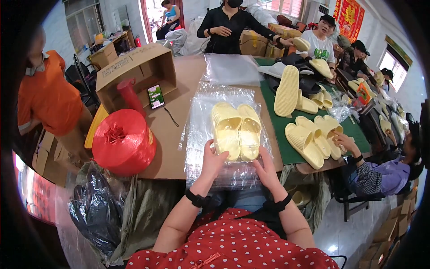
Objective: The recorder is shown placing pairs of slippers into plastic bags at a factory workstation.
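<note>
The left hand (213, 160) and right hand (268, 169) are holding a yellow slipper pair (228, 134) at the heels, above clear bags (195, 154) on a brown table (170, 150); co-workers (229, 29) are sitting and standing around the white-walled room (53, 45).

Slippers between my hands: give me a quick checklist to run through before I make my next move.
1. Slippers side by side: ok, two yellow ones.
2. Both pointing the same way: ok, toes away from you.
3. Hands placed on both sides: ok, left hand and right hand are at the near end.
4. Firm grip: cannot tell; some fingers are hidden.
5. Plastic sealed around the slippers: cannot tell; it is clear and glossy.
6. Phone out of the way: ok, it lies apart, to the left.
</note>
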The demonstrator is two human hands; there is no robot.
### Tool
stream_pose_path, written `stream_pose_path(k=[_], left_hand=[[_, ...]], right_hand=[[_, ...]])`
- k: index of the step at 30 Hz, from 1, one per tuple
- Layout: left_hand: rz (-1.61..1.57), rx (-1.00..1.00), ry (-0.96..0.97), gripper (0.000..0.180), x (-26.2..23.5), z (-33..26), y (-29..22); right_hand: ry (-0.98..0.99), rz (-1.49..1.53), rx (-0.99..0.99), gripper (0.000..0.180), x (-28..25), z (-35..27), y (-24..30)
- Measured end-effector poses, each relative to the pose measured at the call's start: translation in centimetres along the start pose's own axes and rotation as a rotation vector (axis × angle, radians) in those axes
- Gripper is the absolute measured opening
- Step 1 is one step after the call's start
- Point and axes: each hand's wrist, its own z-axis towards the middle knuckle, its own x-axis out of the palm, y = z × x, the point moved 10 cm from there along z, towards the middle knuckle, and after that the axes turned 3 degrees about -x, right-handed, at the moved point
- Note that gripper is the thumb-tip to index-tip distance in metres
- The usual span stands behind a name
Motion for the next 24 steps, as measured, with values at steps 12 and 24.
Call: stream_pose_path(k=[12,24], left_hand=[[-0.624,-0.189,0.426,0.066,5.3,-6.9,-3.4],[0.348,0.521,0.466,0.066,7.1,-10.6,-6.0]], right_hand=[[-0.199,0.997,0.314,0.056,-3.4,0.6,1.4],[-0.372,0.741,0.166,0.077,-5.6,-2.4,6.5]])
